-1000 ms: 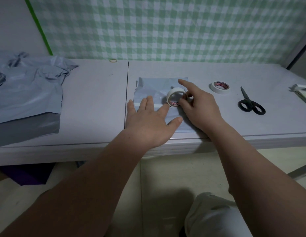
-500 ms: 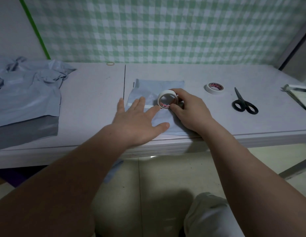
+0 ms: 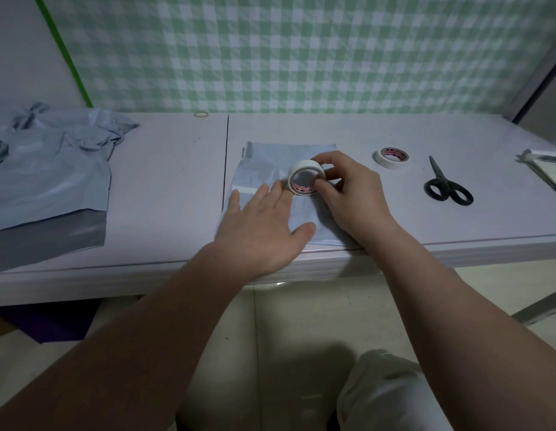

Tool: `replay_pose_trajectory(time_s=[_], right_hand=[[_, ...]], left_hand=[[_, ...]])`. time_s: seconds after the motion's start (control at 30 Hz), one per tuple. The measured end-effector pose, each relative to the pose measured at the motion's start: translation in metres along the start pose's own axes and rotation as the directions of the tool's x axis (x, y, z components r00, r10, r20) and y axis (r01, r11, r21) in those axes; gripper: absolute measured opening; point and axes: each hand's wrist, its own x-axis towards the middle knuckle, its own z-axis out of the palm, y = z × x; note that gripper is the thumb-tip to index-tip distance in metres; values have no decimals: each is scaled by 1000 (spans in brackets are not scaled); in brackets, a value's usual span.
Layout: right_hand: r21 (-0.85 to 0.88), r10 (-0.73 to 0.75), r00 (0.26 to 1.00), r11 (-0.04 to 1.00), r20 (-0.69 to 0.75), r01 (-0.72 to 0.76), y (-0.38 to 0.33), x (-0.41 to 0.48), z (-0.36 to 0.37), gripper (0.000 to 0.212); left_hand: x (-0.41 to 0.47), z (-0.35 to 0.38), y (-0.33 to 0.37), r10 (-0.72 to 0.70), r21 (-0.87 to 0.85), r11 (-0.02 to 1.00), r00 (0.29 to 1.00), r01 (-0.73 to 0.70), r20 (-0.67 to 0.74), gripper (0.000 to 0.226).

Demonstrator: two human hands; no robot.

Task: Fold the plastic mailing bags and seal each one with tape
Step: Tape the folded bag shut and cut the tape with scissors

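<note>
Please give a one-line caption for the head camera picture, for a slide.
Left hand presses the folded mailing bag flat; right hand holds a tape roll on it.

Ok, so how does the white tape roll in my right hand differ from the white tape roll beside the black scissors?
The held white tape roll stands on edge on the folded grey-blue plastic bag; the spare white tape roll lies flat on the pale table. The right hand pinches the held roll; nothing touches the spare one. Both are white with red-printed cores.
</note>
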Motion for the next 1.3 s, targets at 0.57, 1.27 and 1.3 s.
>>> replay_pose_trajectory(time_s=[0.57,1.27,1.3], right_hand=[[-179,-76,993,982,-86,60,17,-2,-16,37],[-344,-98,993,932,66,115,11,-6,-11,51],[-330,-93,993,937,75,113,12,-5,-12,52]], left_hand=[[-1,-6,2,-47,-6,999,996,47,74,72],[6,-8,27,-132,166,979,989,119,67,65],[6,-9,27,-133,149,981,989,122,69,64]])
